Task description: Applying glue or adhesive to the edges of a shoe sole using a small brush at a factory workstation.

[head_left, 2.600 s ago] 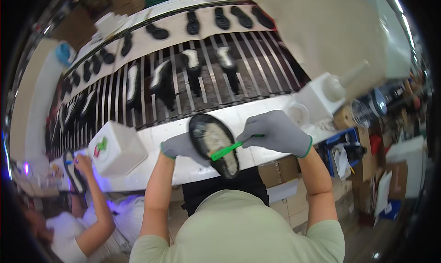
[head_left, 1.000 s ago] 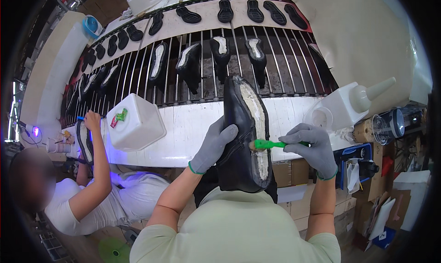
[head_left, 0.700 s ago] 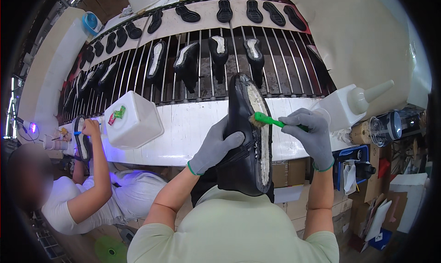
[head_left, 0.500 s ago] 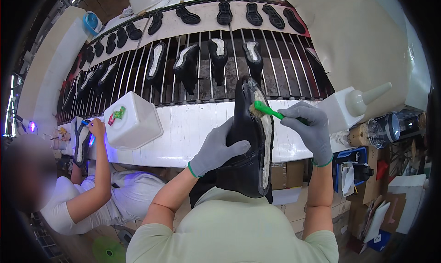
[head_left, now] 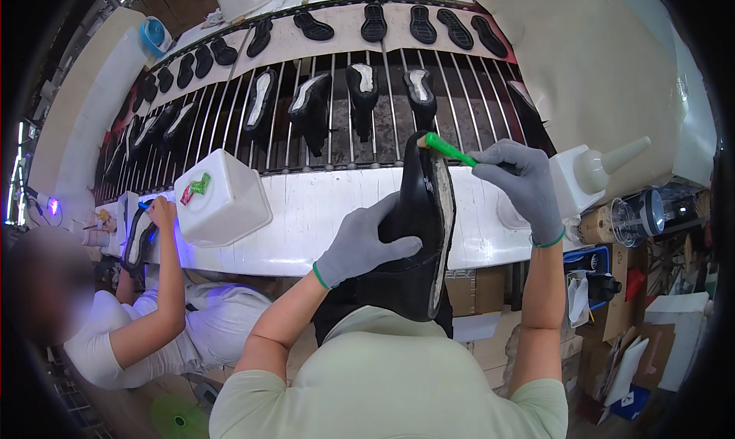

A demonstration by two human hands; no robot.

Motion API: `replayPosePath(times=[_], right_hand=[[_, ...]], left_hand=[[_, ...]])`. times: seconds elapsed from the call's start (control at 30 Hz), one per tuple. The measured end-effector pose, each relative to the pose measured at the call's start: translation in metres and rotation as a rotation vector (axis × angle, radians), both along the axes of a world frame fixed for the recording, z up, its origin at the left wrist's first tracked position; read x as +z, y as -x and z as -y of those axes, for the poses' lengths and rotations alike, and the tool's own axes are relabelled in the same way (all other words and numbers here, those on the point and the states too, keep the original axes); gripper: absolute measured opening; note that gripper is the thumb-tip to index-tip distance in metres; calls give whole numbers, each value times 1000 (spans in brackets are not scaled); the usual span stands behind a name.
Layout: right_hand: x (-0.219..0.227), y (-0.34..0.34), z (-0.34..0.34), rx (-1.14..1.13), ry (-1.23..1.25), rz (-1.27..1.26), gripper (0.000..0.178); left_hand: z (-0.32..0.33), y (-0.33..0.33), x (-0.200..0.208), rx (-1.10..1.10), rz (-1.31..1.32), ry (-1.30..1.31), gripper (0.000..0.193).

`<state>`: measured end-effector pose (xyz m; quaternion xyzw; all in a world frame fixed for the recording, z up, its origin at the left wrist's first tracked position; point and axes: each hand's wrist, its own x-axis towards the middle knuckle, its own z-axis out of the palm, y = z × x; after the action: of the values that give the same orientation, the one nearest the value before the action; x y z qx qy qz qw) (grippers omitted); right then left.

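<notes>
In a grey glove, my left hand (head_left: 367, 244) grips the side of a black boot (head_left: 409, 263), its toe pointing away from me. A pale strip runs along the boot's underside, which is turned toward the right. My right hand (head_left: 521, 182), gloved too, pinches the handle of a green brush (head_left: 448, 149). The brush's bristle end touches the boot near its toe; the bristles are mostly hidden behind the green head. Behind the boot's toe, another black boot (head_left: 420, 102) rests on the metal rollers.
Several more boots lie on the roller rack (head_left: 463, 121), and black soles (head_left: 374, 23) line the shelf beyond. An upturned white tub (head_left: 230, 209) stands on the white bench (head_left: 306, 244). At right is a white spouted bottle (head_left: 582, 175). A co-worker's arm (head_left: 157, 316) works at left.
My right hand has carried the brush from the middle of the front sole up to the toe. The boot has rolled slightly, so less of its pale underside shows.
</notes>
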<state>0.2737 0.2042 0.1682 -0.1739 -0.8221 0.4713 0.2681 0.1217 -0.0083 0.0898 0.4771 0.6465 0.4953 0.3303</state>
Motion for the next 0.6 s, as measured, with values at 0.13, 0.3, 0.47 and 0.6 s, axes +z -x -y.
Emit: replayPosePath(times=[0.13,0.3,0.47,0.6], right_hand=[[4,-7,-4,165,-35,128,17],[5,-13,-4,287,-21,141,18],[11,-15,2,347,-44,285,20],[1,-26,6,384,-19,244,21]], left_hand=[[-2,2,-8,-26,257,-73,62],[-2,4,-1,-76,450,-21,59],[-1,5,-8,-55,523,-51,59],[-5,2,-5,20,556,-157,59]])
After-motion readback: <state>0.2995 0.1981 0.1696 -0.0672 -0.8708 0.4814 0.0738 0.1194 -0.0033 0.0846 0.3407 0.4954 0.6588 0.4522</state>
